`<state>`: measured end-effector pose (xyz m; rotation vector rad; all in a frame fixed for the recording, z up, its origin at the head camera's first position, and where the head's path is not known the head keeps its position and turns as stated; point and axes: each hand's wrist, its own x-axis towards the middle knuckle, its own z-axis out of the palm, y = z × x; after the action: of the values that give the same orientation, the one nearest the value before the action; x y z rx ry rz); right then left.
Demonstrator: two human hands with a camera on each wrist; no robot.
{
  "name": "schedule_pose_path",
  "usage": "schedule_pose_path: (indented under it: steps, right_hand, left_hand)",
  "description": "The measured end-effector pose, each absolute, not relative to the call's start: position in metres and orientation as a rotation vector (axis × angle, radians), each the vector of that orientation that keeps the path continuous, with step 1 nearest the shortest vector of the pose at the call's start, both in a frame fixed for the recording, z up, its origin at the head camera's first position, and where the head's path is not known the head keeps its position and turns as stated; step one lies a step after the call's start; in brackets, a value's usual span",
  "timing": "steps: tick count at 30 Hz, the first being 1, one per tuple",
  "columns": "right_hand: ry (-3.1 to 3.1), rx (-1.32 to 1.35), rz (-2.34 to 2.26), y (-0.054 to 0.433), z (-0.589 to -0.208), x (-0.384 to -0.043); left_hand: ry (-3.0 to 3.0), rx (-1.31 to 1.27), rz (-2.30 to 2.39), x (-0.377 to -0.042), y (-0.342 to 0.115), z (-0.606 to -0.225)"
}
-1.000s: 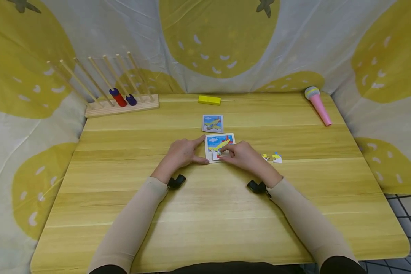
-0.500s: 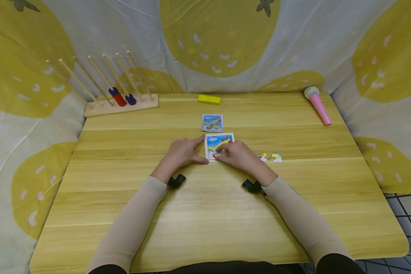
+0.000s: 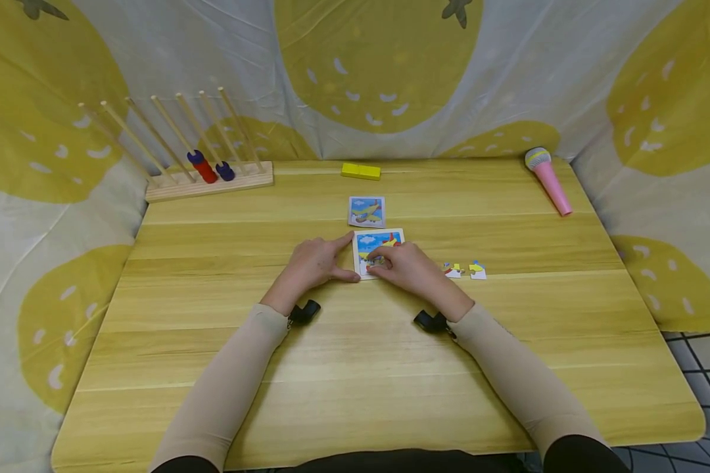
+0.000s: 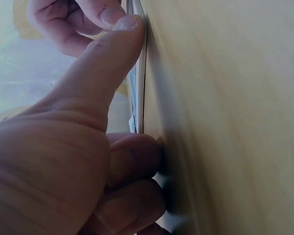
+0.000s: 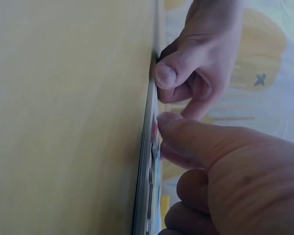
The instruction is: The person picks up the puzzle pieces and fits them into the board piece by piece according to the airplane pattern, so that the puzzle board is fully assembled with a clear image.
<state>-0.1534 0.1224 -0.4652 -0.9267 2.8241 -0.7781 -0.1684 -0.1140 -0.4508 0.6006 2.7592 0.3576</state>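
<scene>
A jigsaw puzzle board [image 3: 363, 240] with a yellow plane picture and white border lies mid-table. My left hand [image 3: 313, 263] holds its left side, thumb at the near corner and index finger at the far one. Over the board's lower part, the thumb and index finger of my right hand [image 3: 411, 266] pinch a small puzzle piece, mostly hidden by the fingers; a bit of red [image 5: 155, 129] shows beside the thumb tip in the right wrist view. Right of that hand lie two loose pieces, one red and yellow [image 3: 453, 270], the other yellow and blue [image 3: 477, 270].
Behind the board lies a picture card [image 3: 367, 211] of the same plane. Further back are a yellow block [image 3: 361, 171], a wooden peg stand [image 3: 210, 189] with red and blue rings at left, and a pink toy microphone [image 3: 551, 184] at right. Patterned cloth surrounds the table.
My right hand has shifted left over the board with the piece, which now lies lower against it. More of the loose pieces shows at right. The left hand stays put.
</scene>
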Motion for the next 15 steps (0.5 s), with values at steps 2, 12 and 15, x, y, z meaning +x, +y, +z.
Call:
schedule_pose_path:
  steps: [2, 12, 15]
  right_hand:
    - [2.823, -0.914, -0.759, 0.12, -0.466, -0.154]
    - [2.829, -0.897, -0.729, 0.112, -0.466, -0.152]
    - [2.828, -0.888, -0.735, 0.111, -0.466, -0.152]
  left_hand:
    - [2.762, 0.604, 0.357, -0.168, -0.114, -0.451]
    - [2.767, 0.619, 0.367, -0.168, -0.115, -0.451]
    - [2.773, 0.623, 0.366, -0.168, -0.115, -0.451]
